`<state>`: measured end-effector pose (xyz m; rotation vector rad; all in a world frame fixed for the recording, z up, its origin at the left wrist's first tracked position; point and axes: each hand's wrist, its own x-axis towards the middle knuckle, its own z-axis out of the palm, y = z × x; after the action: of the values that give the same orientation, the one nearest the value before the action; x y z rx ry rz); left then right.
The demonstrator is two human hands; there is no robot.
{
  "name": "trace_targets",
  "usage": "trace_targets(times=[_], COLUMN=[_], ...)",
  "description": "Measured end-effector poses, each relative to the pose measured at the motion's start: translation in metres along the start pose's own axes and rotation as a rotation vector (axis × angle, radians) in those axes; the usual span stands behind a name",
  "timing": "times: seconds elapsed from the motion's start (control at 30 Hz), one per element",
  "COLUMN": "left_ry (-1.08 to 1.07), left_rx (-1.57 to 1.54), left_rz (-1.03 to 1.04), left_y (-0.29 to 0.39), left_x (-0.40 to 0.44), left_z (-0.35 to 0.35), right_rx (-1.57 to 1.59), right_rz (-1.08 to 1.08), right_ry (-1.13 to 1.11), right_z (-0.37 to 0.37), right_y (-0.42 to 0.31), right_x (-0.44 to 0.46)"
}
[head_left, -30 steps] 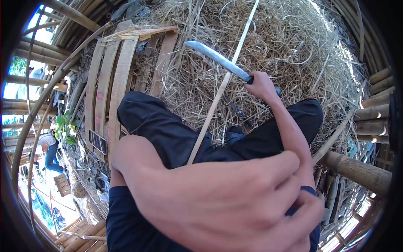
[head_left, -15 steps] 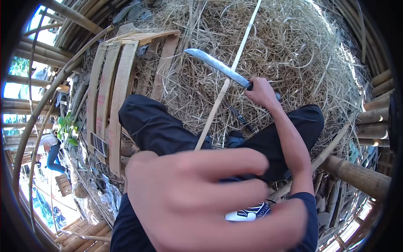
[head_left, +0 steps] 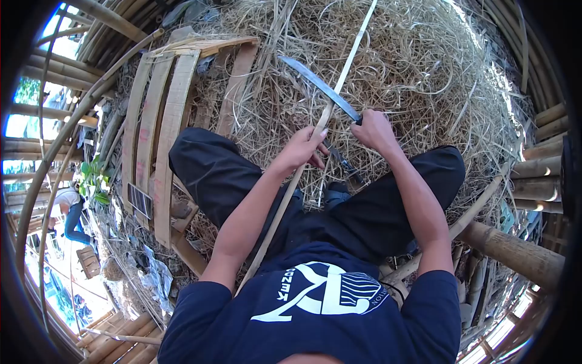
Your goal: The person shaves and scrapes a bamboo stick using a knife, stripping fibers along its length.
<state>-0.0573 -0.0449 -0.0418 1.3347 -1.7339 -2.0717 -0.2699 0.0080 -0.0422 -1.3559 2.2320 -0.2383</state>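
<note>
My right hand [head_left: 374,130] is closed round the handle of a machete [head_left: 321,86]. Its long grey blade points up and left and lies across a pale bamboo strip [head_left: 347,67]. The strip runs from the top of the view down between my legs toward my left side. Just below the blade, my left hand [head_left: 301,148] grips the strip, with the thumb along it and some fingers curled beneath. A dark, slim object [head_left: 348,168], too unclear to name, lies in the shavings between my hands and my feet.
Heaped bamboo shavings [head_left: 412,73] cover the ground ahead. A slatted wooden crate [head_left: 173,121] is on the left, with a dark phone-like rectangle [head_left: 140,201] on it. A thick bamboo pole [head_left: 515,255] juts in from the right. Another person [head_left: 74,212] is beyond the left bamboo wall.
My left hand has moved from close before the camera out to the strip and taken hold of it. The machete blade has turned slightly, its tip now further right and higher.
</note>
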Motion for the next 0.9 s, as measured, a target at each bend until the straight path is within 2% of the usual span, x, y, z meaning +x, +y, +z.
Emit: trace_targets(times=[0.03, 0.1, 0.2, 0.3, 0.37, 0.4, 0.5, 0.57, 0.63, 0.7, 0.77, 0.83, 0.9], left_ry=[-0.09, -0.124, -0.068, -0.065, -0.059, -0.048, -0.062, -0.082, -0.077, -0.119, -0.116, -0.097, -0.081], left_rx=[-0.234, -0.254, -0.425, -0.375, -0.382, -0.417, -0.471, -0.489, -0.537, -0.565, -0.545, -0.538, -0.484], left_rz=[-0.074, -0.039, -0.052, -0.083, -0.081, -0.072, -0.036, -0.009, -0.049, -0.058, -0.041, -0.023, -0.022], left_y=[0.002, -0.01, 0.0, -0.01, -0.01, -0.009, -0.005, -0.002, -0.003, -0.006, -0.007, -0.004, -0.001], left_x=[0.0, 0.016, 0.009, 0.013, 0.011, 0.01, 0.002, -0.007, -0.02, -0.021, -0.019, -0.012, -0.009], left_z=[0.001, -0.004, -0.003, -0.001, 0.0, 0.001, -0.002, -0.004, -0.005, -0.01, -0.014, -0.014, -0.013], right_rx=[-0.006, 0.13, 0.061, -0.062, -0.059, -0.08, -0.066, -0.071, -0.015, 0.024, 0.026, 0.082, 0.075], right_rz=[-0.005, 0.023, -0.04, -0.131, -0.154, -0.123, -0.13, -0.123, 0.001, 0.121, 0.083, -0.045, -0.062], right_ry=[0.004, -0.065, -0.118, -0.153, -0.088, -0.162, -0.076, -0.103, -0.007, -0.018, 0.003, -0.004, -0.168], right_z=[-0.002, -0.007, 0.0, 0.011, 0.014, 0.014, 0.018, 0.012, 0.007, -0.005, 0.004, -0.008, -0.001], right_y=[-0.003, -0.008, -0.005, 0.0, -0.001, -0.001, 0.003, 0.008, 0.022, 0.032, 0.044, 0.022, 0.012], right_x=[-0.003, -0.015, -0.024, -0.023, -0.024, -0.018, -0.009, 0.001, 0.015, 0.029, 0.036, 0.01, -0.002])
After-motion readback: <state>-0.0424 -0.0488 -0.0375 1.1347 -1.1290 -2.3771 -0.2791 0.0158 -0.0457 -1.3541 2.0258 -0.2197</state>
